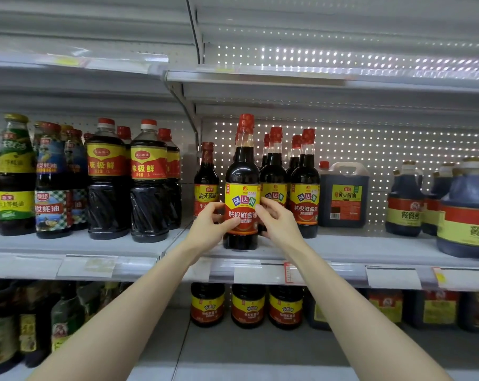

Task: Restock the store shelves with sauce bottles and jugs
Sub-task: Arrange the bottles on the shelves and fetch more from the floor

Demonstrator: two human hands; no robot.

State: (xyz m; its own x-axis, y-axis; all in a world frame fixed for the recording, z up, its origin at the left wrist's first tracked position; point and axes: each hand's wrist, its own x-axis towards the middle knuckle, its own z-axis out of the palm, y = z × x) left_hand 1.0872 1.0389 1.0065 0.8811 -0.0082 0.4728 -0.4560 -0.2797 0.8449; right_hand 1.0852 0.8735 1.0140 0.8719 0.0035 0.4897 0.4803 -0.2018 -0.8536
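A dark sauce bottle (242, 171) with a red cap and a yellow-red label stands upright at the front of the middle shelf (370, 251). My left hand (210, 225) grips its left side, fingers curled round the label. My right hand (275, 218) grips its right side. Just behind it stand several bottles of the same kind (304, 185). A square jug (344, 196) of dark sauce sits to their right.
A slimmer bottle (206, 180) stands just left of the held one. Large dark bottles (149, 182) fill the left bay, round jugs (465, 215) the far right. The top shelf (315, 78) holds nothing. More bottles (248, 305) line the lower shelf.
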